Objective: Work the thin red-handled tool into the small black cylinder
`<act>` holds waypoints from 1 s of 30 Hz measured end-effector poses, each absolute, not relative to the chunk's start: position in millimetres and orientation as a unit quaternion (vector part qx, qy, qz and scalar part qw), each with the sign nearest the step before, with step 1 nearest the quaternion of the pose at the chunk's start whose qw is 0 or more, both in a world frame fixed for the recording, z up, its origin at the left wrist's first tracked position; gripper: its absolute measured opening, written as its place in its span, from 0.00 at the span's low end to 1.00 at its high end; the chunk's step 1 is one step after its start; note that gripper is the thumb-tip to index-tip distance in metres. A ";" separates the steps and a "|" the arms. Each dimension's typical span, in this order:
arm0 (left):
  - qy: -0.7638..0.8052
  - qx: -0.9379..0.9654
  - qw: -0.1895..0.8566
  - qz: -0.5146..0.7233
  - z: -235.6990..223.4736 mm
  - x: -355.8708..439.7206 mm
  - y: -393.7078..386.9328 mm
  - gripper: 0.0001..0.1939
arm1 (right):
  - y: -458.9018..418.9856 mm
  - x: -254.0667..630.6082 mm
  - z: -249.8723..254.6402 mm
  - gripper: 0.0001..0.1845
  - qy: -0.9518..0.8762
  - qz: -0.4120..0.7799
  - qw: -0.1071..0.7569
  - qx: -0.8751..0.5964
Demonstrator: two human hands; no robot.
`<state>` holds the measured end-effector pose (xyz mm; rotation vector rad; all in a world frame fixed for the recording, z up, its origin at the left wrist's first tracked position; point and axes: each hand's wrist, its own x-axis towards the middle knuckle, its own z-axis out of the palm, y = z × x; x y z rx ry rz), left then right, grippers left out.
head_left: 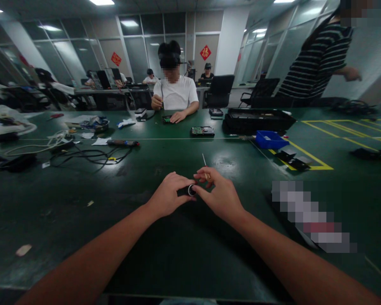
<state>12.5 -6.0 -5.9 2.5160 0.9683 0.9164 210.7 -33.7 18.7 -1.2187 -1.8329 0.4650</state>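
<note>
A small black round part with a silvery rim [191, 190] sits between my two hands, low over the green table. My left hand [167, 195] is closed around it, thumb below and fingers above. My right hand [222, 197] has its thumb tip against the rim. Tucked in the right hand's curled fingers is a slim screwdriver [204, 159]; its thin metal shaft points up and away, and an orange-yellow bit shows between the fingers. Most of its handle is hidden. What exactly the black part is, I cannot make out.
Across the green table [130, 245] a person in white [179, 93] handles a circuit board. A hard drive [202, 131], black case [257, 120] and blue bin [271, 139] stand ahead. Cables [92, 156] lie left; a blurred-out item [311, 218] lies right.
</note>
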 end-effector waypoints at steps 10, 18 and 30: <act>0.406 0.828 0.132 0.364 -4.6 7.1 -0.4 0.19 | -44.1 217.9 30.7 0.16 -0.712 0.144 0.494 -0.478; 0.441 0.807 0.139 0.367 -5.8 3.6 2.7 0.20 | -49.1 218.6 26.4 0.12 -0.709 0.187 0.514 -0.445; 0.432 0.810 0.129 0.376 -4.4 3.7 1.2 0.19 | -44.7 216.8 25.3 0.08 -0.708 0.152 0.513 -0.461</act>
